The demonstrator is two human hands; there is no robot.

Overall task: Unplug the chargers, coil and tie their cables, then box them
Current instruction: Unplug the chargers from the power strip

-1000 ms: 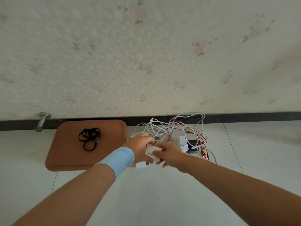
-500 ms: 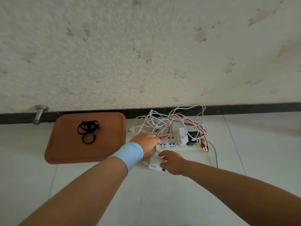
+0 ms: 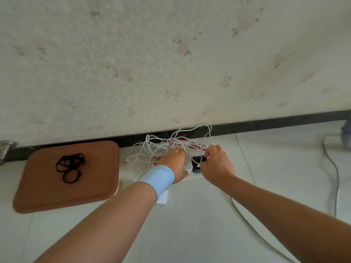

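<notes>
A white power strip (image 3: 195, 174) lies on the floor by the wall, mostly hidden under my hands. My left hand (image 3: 173, 161), with a blue wristband, presses down on the strip, its thumb side against a plugged-in white charger (image 3: 187, 166). My right hand (image 3: 216, 165) has its fingers curled at a black charger (image 3: 197, 160) plugged in between the two hands. A tangle of white cables (image 3: 150, 149) and a red cable (image 3: 182, 144) is heaped behind the strip. Another white charger (image 3: 164, 199) lies unplugged on the floor under my left wrist.
A brown tray (image 3: 43, 194) on the left holds several black hair ties (image 3: 70, 167). A grey cord (image 3: 247, 222) runs from the strip toward me under my right arm. Another grey cord (image 3: 336, 179) trails at the far right. A metal door stop (image 3: 4, 149) sticks out at the left edge.
My right hand let go of the white 90W charger on the floor and moved up to the black charger. My left hand slid right along the strip.
</notes>
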